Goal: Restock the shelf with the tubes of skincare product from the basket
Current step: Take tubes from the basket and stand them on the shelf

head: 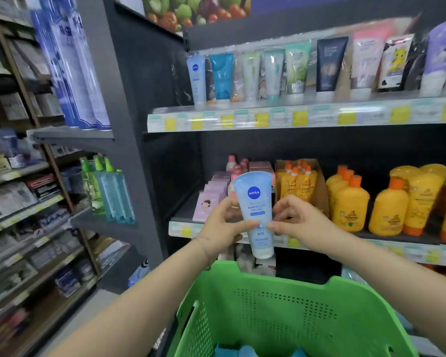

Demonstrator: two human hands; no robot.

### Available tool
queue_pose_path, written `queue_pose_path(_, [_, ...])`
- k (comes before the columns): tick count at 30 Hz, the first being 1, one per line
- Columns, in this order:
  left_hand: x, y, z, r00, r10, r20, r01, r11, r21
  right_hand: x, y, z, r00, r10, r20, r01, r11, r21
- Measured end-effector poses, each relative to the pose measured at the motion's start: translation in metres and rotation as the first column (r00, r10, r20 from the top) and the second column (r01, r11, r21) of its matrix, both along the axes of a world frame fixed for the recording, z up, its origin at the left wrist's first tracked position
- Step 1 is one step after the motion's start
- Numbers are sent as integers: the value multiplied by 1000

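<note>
A light blue Nivea tube [255,199] stands cap down in the air above the green basket [281,305]. My left hand [223,225] grips its left side and my right hand [298,222] pinches its right side. The upper shelf [294,117] carries a row of upright tubes, with a matching Nivea tube [196,78] at its far left. Blue tube ends [245,351] show at the bottom of the basket.
The lower shelf [180,229] behind the held tube has pink boxes [211,199] and yellow bottles [353,204]. A dark upright panel [129,124] with side shelves of spray bottles [111,191] stands to the left. More stocked shelving runs along the far left.
</note>
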State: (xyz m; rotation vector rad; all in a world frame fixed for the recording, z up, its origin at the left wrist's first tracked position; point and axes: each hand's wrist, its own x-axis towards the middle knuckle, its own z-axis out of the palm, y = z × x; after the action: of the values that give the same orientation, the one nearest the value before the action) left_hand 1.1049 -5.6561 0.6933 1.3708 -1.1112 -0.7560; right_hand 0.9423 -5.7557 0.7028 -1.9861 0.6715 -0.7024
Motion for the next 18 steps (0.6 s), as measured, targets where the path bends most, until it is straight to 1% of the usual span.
queue_pose_path(3, [0,3,21,999,22,-36,-24,999,-44,8,2,9,1000,10,9,-9,998,-59])
queue_pose_path(5, [1,5,35,998,44,-47,-48,996,-77,14,2,16,999,6,51,-1,995,-105])
queue_pose_path(9, [7,7,63,997,79,-17,-81,989,-126,24,1,38,993,41,109,-19,981,-193])
queue_pose_path(12, [11,7,87,997,75,0,-74,983,-171,31,0,59,990,58,129,-21,962,-271])
queue_pose_path(15, [15,5,108,997,70,23,-63,975,-214,37,-2,83,990,61,124,-16,942,-335])
queue_pose_path(18, [20,2,126,998,57,9,-53,965,-258,44,-5,107,992,63,109,-16,924,-383])
